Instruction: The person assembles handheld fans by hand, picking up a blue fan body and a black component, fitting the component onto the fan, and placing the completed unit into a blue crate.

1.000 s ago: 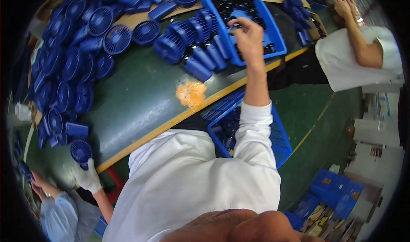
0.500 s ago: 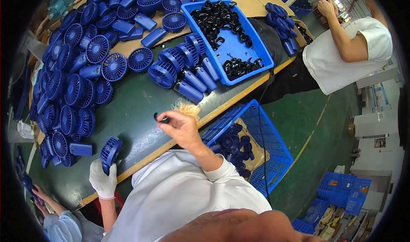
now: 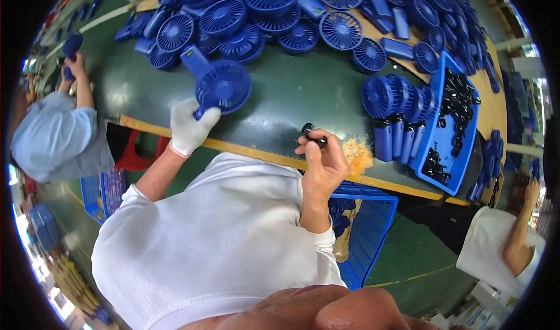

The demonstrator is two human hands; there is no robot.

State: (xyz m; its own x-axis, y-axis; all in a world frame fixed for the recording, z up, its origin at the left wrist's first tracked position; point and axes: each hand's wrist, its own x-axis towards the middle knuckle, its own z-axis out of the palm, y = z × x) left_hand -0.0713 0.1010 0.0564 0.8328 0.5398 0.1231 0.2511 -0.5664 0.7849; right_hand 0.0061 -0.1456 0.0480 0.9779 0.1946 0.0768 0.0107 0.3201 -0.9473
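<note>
The green worktop (image 3: 291,97) spreads out ahead of both my hands, with its yellow front edge (image 3: 256,149) running just under my wrists. Beyond my fingers, along the far side, lies a heap of blue fan parts (image 3: 256,9). Out past my right hand, further right, stands a blue tray (image 3: 466,155) with small black pieces in it, and a cluster of blue fans (image 3: 396,102) stands packed against its near wall. A blue crate (image 3: 373,237) sits below the table edge, beneath my right forearm.

My left hand (image 3: 189,129), in a white glove, is closed round the handle of a blue handheld fan (image 3: 219,85). The fan rises up and away from my fingers; its long axis tilts toward the far side and slightly right, with the round grille end furthest from my palm.

My right hand (image 3: 324,161) is bare. Its fingertips (image 3: 309,149) are pinched nearly closed on a small black part (image 3: 312,134), which sits at the very tips, on the side facing my left hand. An orange tuft (image 3: 357,154) lies touching the back of that hand.

The fan's head lies to the left of the black part and a little further out, with bare worktop between them. My right hand is the nearer one to the part; my left has the fan.
</note>
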